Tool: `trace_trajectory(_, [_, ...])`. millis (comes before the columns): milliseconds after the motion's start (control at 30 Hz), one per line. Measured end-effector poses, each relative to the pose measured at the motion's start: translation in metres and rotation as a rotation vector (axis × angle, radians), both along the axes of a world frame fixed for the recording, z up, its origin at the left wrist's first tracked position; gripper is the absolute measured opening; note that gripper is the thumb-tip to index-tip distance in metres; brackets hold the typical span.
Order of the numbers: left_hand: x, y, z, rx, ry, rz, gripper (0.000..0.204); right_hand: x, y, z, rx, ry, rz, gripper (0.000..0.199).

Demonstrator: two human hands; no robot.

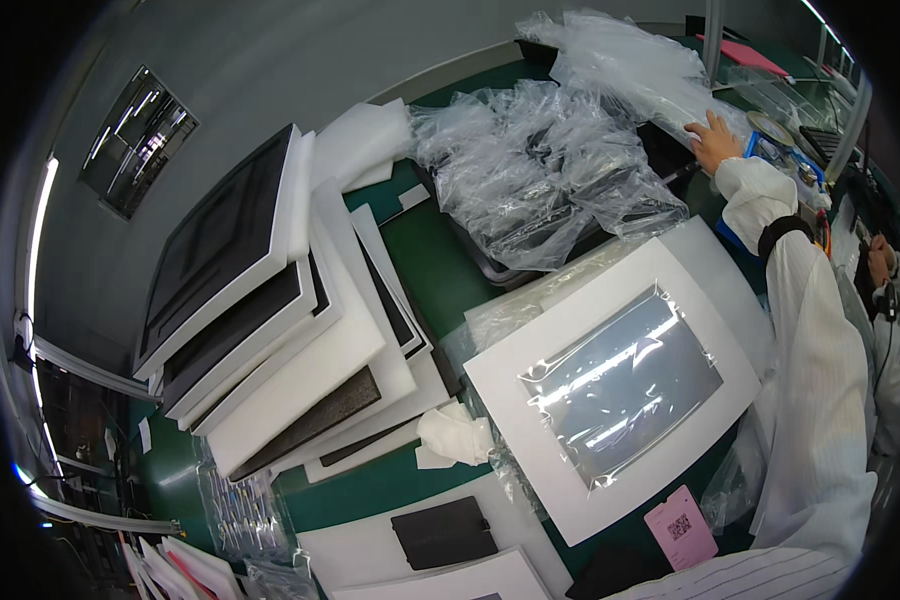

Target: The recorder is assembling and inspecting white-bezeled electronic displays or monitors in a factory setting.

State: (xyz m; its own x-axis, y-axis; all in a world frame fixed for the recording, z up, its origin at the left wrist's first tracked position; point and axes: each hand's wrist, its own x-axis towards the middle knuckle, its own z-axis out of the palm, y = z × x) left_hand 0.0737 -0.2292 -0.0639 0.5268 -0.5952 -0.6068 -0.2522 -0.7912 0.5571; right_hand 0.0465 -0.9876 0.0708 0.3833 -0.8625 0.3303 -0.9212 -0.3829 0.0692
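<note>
Now | right arm (pixel 815 330) stretched forward | right grip (pixel 708 135) spread, back upward | beside clear plastic (pixel 635 65)

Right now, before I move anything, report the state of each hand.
Left hand: out of view; cannot be told.
Right hand: at the edge of the clear plastic; whether open or gripping cannot be told.

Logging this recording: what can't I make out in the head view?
All in the head view:
- Left hand: out of view.
- Right hand: its back hides the palm, so any grip on the clear plastic sheeting is unclear.
- Contents of the crumpled bags: obscured by creases and glare.
- Lower white panel: cut off by the bottom edge.
- Co-worker's hand: too small near the right rim.
</note>
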Motion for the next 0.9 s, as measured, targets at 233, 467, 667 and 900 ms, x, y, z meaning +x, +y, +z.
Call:
trace_trajectory(233, [-0.003, -0.012, -0.007, 0.015, 0.049, 0.074, 0.045, -0.005, -0.057, 0.017, -0.218, -0.383, 0.366, 0.038])
trace_trajectory(467, [-0.009, -0.005, -0.026, -0.011, 0.104, 0.086, 0.051, 0.009, 0.052, 0.108, -0.283, -1.101, 0.439, 0.023])
trace_trajectory(667, [-0.016, 0.023, -0.033, -0.049, 0.159, 0.098, 0.056, -0.014, 0.233, 0.143, -0.183, -0.574, 0.947, 0.016])
trace_trajectory(900, [-0.032, 0.096, -0.048, -0.088, 0.177, 0.121, 0.061, -0.063, 0.335, 0.105, 0.063, -0.268, 1.247, 0.013])
